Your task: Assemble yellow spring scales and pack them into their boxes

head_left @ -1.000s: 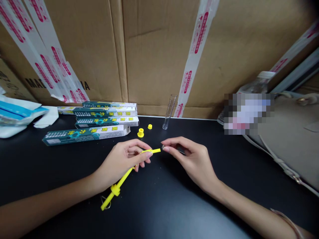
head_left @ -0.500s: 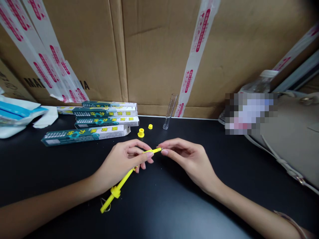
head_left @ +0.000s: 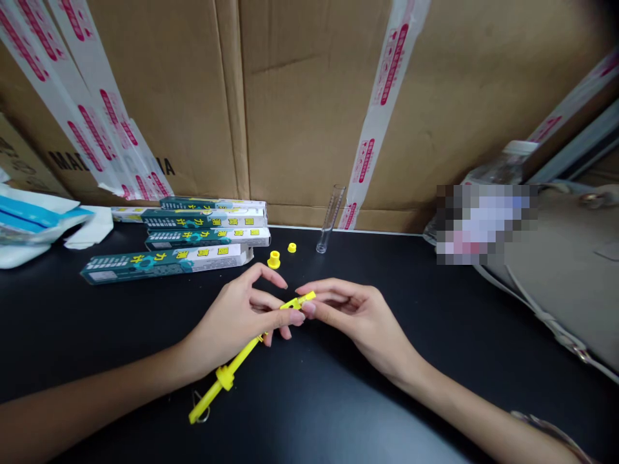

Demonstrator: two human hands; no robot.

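Observation:
My left hand (head_left: 242, 316) is closed around the upper part of a yellow plastic rod (head_left: 244, 356), apparently the inner rod of a spring scale, with the index finger lifted off. The rod slants down to the left. It carries a yellow collar (head_left: 225, 378) and has a metal ring (head_left: 202, 408) by its lower end. My right hand (head_left: 355, 312) pinches the rod's upper end, a flat yellow piece with a small hole, between thumb and fingers. Any small metal part there is largely hidden. Beyond my hands lie a larger yellow cap (head_left: 273, 260) and a smaller yellow cap (head_left: 292, 247).
A clear graduated tube (head_left: 330, 219) stands upright behind the caps. Several printed spring-scale boxes (head_left: 164, 263) lie at the back left, beside plastic packaging (head_left: 39, 222). On the right are a plastic bottle (head_left: 503, 164) and a beige bag (head_left: 570, 270). A cardboard wall (head_left: 300, 116) closes the back.
My right hand has moved left and slightly down, and its fingertips now overlap the rod's end. The left index finger has lifted away. The rod's lower end has shifted slightly down and left.

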